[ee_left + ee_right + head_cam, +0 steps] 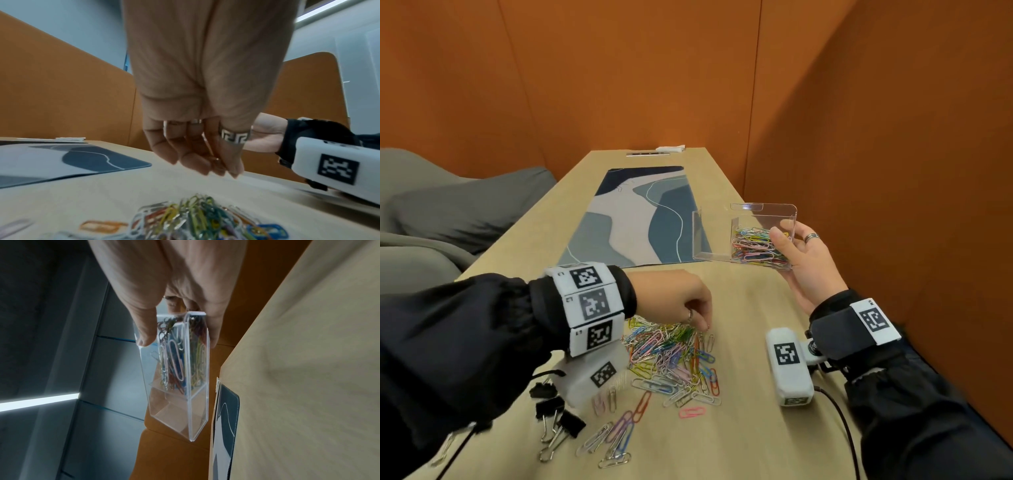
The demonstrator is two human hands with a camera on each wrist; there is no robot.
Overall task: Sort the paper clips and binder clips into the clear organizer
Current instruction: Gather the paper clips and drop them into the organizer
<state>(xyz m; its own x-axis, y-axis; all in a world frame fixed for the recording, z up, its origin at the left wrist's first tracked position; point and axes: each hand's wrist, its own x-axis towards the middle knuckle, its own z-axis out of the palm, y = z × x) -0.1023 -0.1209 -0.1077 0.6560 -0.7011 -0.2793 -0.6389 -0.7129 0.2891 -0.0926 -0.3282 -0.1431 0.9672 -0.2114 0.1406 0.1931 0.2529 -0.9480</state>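
At the near edge of the surface [750, 308] lie black binder clips [558, 416], close to the near left corner, with loose paper clips [671, 356] spread beside them toward the middle in a many-coloured heap. The left hand [674, 298] hangs over the far side of that heap, fingers curled downward with the tips drawn together; the left wrist view shows something small and metallic between the fingertips [205, 167], but it is too blurred to say what. The right hand [804, 260] is raised above the right side of the surface and holds the clear organizer [743, 236] off it, thumb on the near face and the fingers behind. The organizer's compartment nearest the right hand is filled with coloured paper clips, and the compartment farther from it looks bare. A blue and grey patterned mat [640, 216] lies along the middle of the surface toward its far edge.
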